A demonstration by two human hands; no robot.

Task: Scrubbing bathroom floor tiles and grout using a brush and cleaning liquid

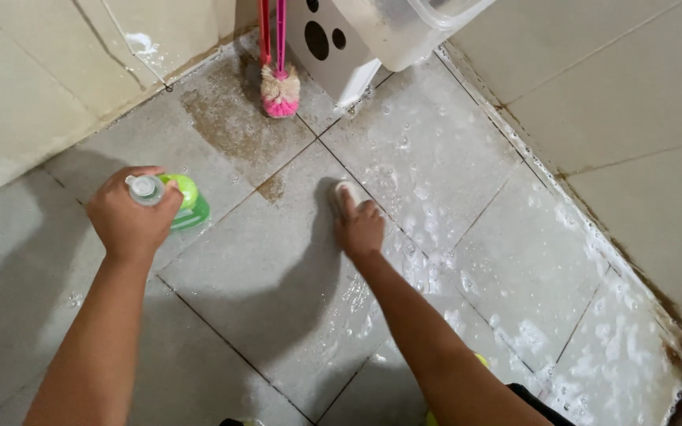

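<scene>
My left hand (129, 218) grips a green bottle (185, 202) with a clear cap, held upright just above the wet grey floor tiles (262, 284). My right hand (360, 229) presses a small white scrubbing pad (346, 196) flat against a tile, fingers closed over its near end. Soapy foam covers the tiles to the right of that hand. A brown stain (234, 130) lies on the tile beyond both hands.
A pink brush (280, 87) stands against the far wall, bristles down. Next to it is a white panel with round holes (321, 39) and a clear plastic container (404, 28). Cream wall tiles (617, 95) rise on the right and far left.
</scene>
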